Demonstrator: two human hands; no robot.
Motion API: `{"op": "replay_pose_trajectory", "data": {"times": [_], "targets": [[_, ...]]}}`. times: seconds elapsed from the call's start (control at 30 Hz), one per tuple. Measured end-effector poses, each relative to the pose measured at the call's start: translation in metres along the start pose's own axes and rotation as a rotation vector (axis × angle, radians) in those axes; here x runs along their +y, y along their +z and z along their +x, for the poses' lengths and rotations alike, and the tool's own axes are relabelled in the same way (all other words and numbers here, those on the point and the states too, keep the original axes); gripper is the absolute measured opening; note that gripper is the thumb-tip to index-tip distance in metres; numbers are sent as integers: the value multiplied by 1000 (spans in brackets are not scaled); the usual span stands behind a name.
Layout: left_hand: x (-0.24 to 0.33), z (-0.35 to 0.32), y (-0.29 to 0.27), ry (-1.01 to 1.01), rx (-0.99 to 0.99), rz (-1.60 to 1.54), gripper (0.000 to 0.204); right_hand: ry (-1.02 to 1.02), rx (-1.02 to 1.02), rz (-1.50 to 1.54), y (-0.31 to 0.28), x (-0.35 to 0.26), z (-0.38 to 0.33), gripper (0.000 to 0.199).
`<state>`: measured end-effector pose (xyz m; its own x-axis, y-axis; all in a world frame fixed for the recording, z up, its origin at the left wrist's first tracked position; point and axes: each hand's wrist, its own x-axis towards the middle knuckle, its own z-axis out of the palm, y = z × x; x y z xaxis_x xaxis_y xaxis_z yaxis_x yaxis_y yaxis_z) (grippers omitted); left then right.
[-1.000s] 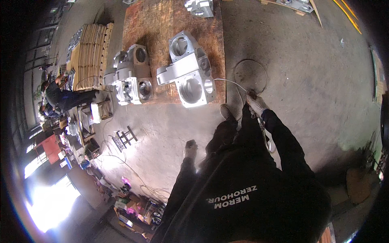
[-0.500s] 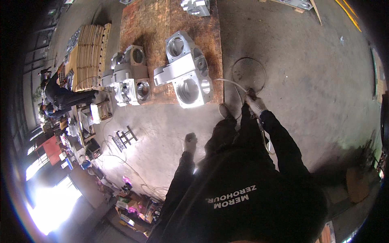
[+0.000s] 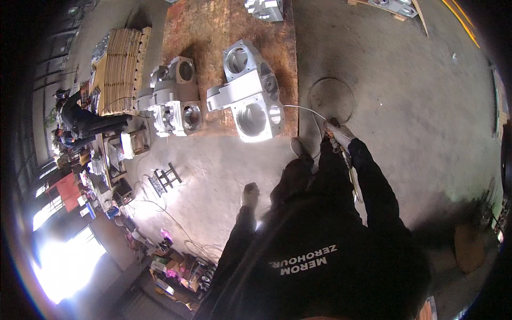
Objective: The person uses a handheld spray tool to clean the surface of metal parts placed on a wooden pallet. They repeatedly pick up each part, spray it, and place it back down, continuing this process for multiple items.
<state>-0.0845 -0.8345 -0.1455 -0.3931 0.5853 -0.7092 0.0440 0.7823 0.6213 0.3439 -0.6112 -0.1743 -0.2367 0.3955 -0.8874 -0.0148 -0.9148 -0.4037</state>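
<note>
My right hand [image 3: 341, 134], in a pale glove with dark fingers, is closed around a dark hand tool [image 3: 332, 124]. A thin pale tube [image 3: 305, 108] curves from there to the side of a large silver metal casting [image 3: 250, 88], ending at or near its round side opening. Whether the tube goes inside cannot be made out. Below my right hand a hose-like length [image 3: 353, 181] hangs beside my sleeve. My left hand [image 3: 249, 195], gloved alike, hangs low over the floor with its fingers curled in and nothing visible in them.
The casting rests on a worn brown board [image 3: 205, 42]. More castings [image 3: 176, 98] stand left of it, and another [image 3: 265, 9] lies at the far edge. A hose loop [image 3: 330, 101] lies on the floor. Stacked cardboard [image 3: 120, 72], a small stool [image 3: 165, 180] and people [image 3: 80, 120] are at left.
The whole view has shifted slightly, so the castings appear a little further right. My right hand has turned slightly and keeps its grip. My left hand remains curled.
</note>
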Motion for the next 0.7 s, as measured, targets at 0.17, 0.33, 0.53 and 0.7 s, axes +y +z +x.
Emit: {"op": "replay_pose_trajectory", "data": {"times": [0.17,0.33,0.53,0.7], "targets": [[-4,-3,-10,-37,-17,30,18,-163,185,-234,19,-4,-3,44],[33,1,15,3,-27,-84,18,-111,182,-186,6,-39,-54,50],[38,17,21,162,-67,-27,21,-304,181,-229,17,-21,-27,47],[29,10,18,69,-43,-94,19,-230,208,-294,28,-27,-31,49]]}}
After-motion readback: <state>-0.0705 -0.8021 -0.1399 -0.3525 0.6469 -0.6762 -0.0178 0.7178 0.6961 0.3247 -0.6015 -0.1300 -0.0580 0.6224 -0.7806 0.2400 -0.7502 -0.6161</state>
